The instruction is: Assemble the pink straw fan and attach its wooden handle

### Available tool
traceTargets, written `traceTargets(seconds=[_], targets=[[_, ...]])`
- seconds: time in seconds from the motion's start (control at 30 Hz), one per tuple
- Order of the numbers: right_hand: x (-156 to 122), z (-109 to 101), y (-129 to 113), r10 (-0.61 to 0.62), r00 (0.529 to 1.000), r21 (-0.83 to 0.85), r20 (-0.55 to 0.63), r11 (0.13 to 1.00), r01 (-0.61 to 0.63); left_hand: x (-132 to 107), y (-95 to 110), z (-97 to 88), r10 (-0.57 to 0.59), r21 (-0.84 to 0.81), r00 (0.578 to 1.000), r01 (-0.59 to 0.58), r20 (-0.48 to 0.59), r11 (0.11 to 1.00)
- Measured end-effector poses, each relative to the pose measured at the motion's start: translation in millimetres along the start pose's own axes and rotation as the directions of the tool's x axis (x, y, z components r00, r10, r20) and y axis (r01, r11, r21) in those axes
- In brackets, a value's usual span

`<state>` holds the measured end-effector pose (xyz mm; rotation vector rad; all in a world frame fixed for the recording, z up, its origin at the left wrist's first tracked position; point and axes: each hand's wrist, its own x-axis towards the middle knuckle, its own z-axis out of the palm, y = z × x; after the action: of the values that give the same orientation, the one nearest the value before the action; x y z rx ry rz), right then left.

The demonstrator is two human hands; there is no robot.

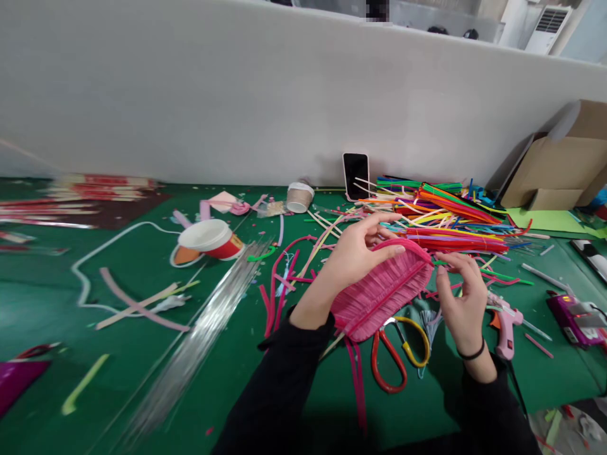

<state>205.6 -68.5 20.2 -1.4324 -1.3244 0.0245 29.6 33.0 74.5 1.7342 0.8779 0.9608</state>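
A pink leaf-shaped piece [386,294], with a ribbed surface, a central rib and a fuzzy pipe-cleaner edge, is tilted above the table. My left hand [363,249] grips its upper edge, thumb on the near face and fingers partly hidden behind. At the piece's right tip, my right hand [462,294] pinches a short bit of green pipe cleaner [440,262] beside the pink edge. Scissors [389,354] with one red and one yellow handle lie just below the piece. A pink glue gun [507,325] rests to the right of my right hand.
Bundles of coloured pipe cleaners [455,218] lie behind my hands, near a propped phone [355,175]. Thin metal wires [203,341] and a tipped paper cup [208,240] are at left. A cardboard box [554,164] stands at the back right.
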Motion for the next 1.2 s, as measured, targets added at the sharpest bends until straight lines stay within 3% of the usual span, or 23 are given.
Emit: traceTargets(seconds=[0.13,0.27,0.53,0.9,1.2], targets=[[7,-2,2,0.236,0.941,0.231,0.241,0.928,-0.292,-3,5,1.1,-0.007,-0.006,1.0,0.007,0.008,1.0],[10,4,2,0.281,0.885,0.367,0.372,0.831,-0.418,-8,13,1.8,-0.018,-0.042,0.999,0.02,0.044,0.999],[8,3,-4,0.32,0.853,0.504,0.411,0.7,-0.506,-9,16,-1.1,-0.024,-0.107,0.997,0.033,0.078,0.994],[7,5,-4,0.352,0.879,0.371,0.322,0.807,-0.459,-6,12,-0.2,-0.043,-0.119,0.996,0.053,0.084,0.991],[6,8,-5,0.378,0.875,0.365,0.301,0.802,-0.472,-6,10,-0.3,-0.039,-0.1,0.997,0.045,0.071,0.994]])
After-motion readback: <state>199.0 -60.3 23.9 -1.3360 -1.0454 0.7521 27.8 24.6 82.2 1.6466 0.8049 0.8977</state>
